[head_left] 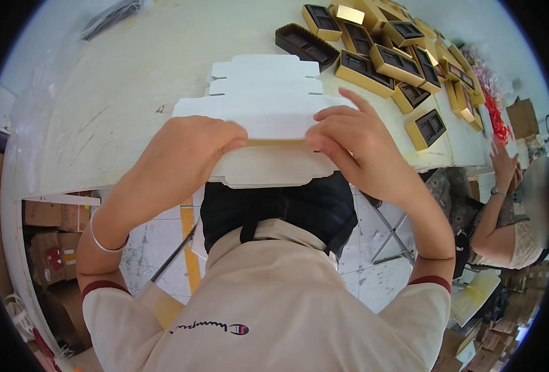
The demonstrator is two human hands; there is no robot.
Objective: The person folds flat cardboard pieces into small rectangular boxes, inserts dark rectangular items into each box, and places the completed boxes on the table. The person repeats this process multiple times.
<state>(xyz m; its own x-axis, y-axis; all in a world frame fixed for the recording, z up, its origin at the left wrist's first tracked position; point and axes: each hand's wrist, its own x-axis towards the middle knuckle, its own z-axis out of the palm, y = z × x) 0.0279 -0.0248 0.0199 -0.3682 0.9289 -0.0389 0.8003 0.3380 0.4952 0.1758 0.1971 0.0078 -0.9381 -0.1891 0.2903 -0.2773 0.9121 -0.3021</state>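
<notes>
A die-cut cardboard box blank (268, 115), white on its upper face with slotted flaps, lies at the table's near edge in front of me. A thin gold strip shows along a crease between its middle panel and the near panel, which hangs over the edge above my lap. At the left end of this crease my left hand (191, 149) pinches the card, its fingers closed. My right hand (361, 146) grips the right end between thumb and bent fingers, with the forefinger raised off the card. The fingertips under the card are hidden.
Several gold boxes with dark inserts (398, 65) are heaped at the back right, beside a loose dark tray (305, 46). Red ribbon (496, 118) lies farther right. A co-worker's hand (504, 164) is at the right edge. Cartons (57, 254) fill a shelf under the table's left side.
</notes>
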